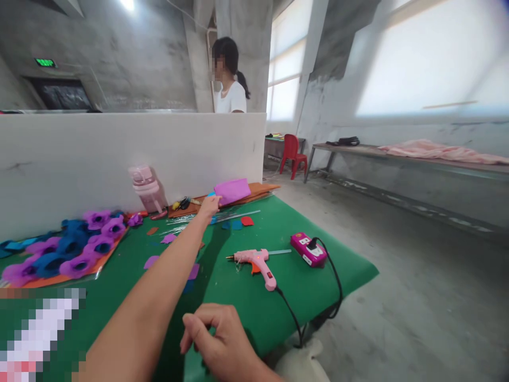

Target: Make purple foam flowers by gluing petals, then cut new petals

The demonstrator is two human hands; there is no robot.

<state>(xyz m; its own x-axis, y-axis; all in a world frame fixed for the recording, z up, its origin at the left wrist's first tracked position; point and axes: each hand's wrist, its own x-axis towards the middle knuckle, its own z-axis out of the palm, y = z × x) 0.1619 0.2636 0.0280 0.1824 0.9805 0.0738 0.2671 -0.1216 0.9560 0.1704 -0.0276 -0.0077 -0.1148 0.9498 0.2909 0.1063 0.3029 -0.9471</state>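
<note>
My left hand stretches far across the green table, its fingertips closed at the left edge of a folded purple felt sheet. That sheet lies over brown sheets at the back. Close to me, my right hand hovers above the front table edge, fingers loosely curled in and nothing visible in them. A pink hot glue gun with a clear glue stick in its back lies beyond the right hand. Small cut pieces, among them a red one and a blue one, are scattered near my left forearm.
Purple and blue felt flowers fill the left side. A pink bottle and scissors stand by the white partition. The magenta power strip and its black cable sit near the right edge. Behind the partition is a person.
</note>
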